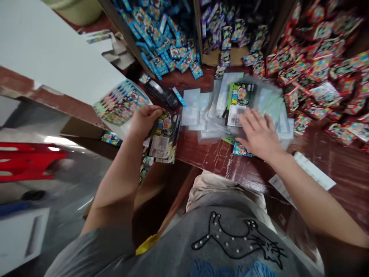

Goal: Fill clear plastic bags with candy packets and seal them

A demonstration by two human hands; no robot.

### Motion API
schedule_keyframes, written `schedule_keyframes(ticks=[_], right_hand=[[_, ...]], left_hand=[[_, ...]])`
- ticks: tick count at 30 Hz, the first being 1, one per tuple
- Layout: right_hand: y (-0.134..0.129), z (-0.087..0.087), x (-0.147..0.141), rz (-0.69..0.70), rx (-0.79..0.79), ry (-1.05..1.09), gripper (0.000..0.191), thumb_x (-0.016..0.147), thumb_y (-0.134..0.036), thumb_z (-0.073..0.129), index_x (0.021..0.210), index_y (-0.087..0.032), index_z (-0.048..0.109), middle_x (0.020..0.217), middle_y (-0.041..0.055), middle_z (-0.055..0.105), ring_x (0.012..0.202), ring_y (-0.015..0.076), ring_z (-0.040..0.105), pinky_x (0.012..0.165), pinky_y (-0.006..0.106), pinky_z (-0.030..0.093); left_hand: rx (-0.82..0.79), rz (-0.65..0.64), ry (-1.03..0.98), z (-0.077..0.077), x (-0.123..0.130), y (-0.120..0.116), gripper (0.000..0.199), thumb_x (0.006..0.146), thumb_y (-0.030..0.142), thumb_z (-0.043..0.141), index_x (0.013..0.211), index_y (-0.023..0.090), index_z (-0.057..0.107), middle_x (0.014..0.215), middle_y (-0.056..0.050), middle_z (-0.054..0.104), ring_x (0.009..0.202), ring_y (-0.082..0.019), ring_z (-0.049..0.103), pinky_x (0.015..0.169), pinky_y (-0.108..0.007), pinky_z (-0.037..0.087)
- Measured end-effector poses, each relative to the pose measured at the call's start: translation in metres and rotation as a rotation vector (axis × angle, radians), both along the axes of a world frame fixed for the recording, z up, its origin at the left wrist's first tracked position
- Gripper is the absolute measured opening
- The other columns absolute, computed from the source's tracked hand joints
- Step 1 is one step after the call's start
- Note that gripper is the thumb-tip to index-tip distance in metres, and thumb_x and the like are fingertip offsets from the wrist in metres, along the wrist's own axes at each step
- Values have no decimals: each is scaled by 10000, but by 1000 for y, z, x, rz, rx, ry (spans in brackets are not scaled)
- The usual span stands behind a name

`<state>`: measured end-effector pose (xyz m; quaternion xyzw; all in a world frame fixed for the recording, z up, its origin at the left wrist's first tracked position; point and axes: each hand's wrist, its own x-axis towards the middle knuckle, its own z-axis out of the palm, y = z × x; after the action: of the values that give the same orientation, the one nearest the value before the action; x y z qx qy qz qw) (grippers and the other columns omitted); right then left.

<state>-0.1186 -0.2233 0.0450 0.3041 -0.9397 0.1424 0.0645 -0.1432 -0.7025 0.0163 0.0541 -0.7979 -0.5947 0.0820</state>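
Observation:
My left hand (pixel 146 118) is closed in a pinch on the upper left corner of a stack of dark printed packets (pixel 167 129), held at the table's left edge. A pale label panel shows on the top packet. Over the middle of the table, my right hand (pixel 259 134) lies with fingers spread. Its fingertips touch or hover at the edge of another dark packet with a green border (pixel 241 95); which of the two I cannot tell. Clear plastic bags (pixel 191 107) are spread beneath and around that packet. Part of a blue packet (pixel 242 149) shows below my right palm.
Small blue packets (pixel 173 46), purple packets (pixel 230 29) and red packets (pixel 319 77) are heaped at the back. A black tape dispenser (pixel 160 91) stands near the printed sheets (pixel 122 102) at left. A white paper strip (pixel 314 169) lies at right.

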Motion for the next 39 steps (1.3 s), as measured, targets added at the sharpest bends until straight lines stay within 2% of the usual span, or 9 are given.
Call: schedule_keyframes(ticks=[5, 8, 13, 17, 22, 26, 29, 33, 39], right_hand=[[-8, -6, -7, 43, 27, 59, 329, 1119, -264, 550, 1315, -179, 800, 1398, 122, 786, 1284, 298, 774, 1207, 550, 549], [-6, 5, 16, 17, -105, 110, 332, 1110, -278, 591, 1373, -211, 783, 1391, 101, 789, 1271, 280, 785, 1122, 487, 632], [-5, 33, 85, 282, -224, 94, 570, 1075, -379, 681, 1631, -343, 560, 1553, 50, 697, 1400, 267, 708, 1240, 535, 554], [16, 37, 112, 189, -245, -64, 1006, 1009, -754, 595, 1767, -159, 306, 1676, 240, 544, 1535, 399, 563, 1239, 638, 521], [44, 25, 112, -166, -314, -38, 477, 1095, -355, 590, 1531, -161, 606, 1354, 209, 719, 1281, 349, 697, 1079, 563, 612], [61, 28, 121, -205, -366, -129, 244, 1056, -432, 678, 1111, -201, 733, 992, 100, 759, 929, 261, 741, 818, 414, 627], [80, 45, 127, -59, -309, -275, 308, 1075, -460, 657, 904, -213, 727, 888, 60, 763, 820, 216, 742, 764, 366, 591], [102, 67, 128, 289, -360, -492, 217, 1101, -413, 631, 1084, -274, 796, 1205, 47, 829, 1193, 235, 785, 1131, 492, 548], [64, 41, 139, -208, -712, -388, 339, 1043, -540, 684, 1234, -262, 706, 1321, 125, 793, 1256, 273, 764, 1102, 494, 593]], left_hand=[[-136, 40, 247, 37, 12, 56, 260, 822, 355, 983, 1030, 334, 828, 1176, 28, 794, 1243, -280, 698, 1074, -476, 605], [-48, -45, 174, 54, 34, 126, 236, 954, 502, 855, 1092, 312, 832, 1174, -14, 815, 1124, -260, 747, 1084, -511, 594], [403, -330, -187, 41, 50, 223, 592, 924, 755, 753, 1138, 204, 755, 980, -75, 828, 877, -257, 796, 788, -423, 657], [257, -523, -140, 28, 77, 263, 420, 914, 569, 820, 1109, 205, 739, 1022, -46, 819, 987, -250, 763, 911, -386, 622], [-44, -822, -221, 33, 120, 295, 313, 1034, 431, 583, 1121, 162, 718, 975, -46, 776, 904, -214, 704, 859, -337, 574], [-106, -885, -301, 37, 133, 309, 324, 1044, 405, 539, 1118, 147, 720, 919, -42, 740, 843, -195, 665, 824, -341, 547], [-12, -960, -375, 39, 135, 310, 307, 1010, 399, 606, 1134, 148, 732, 1001, -66, 772, 892, -200, 694, 865, -363, 570], [192, -1046, -545, 43, 138, 306, 500, 787, 439, 912, 1166, 151, 760, 1106, -101, 817, 951, -236, 759, 858, -370, 622], [202, -490, -393, 51, 144, 298, 383, 833, 489, 885, 1012, 155, 830, 1008, -76, 852, 883, -223, 777, 814, -320, 623]])
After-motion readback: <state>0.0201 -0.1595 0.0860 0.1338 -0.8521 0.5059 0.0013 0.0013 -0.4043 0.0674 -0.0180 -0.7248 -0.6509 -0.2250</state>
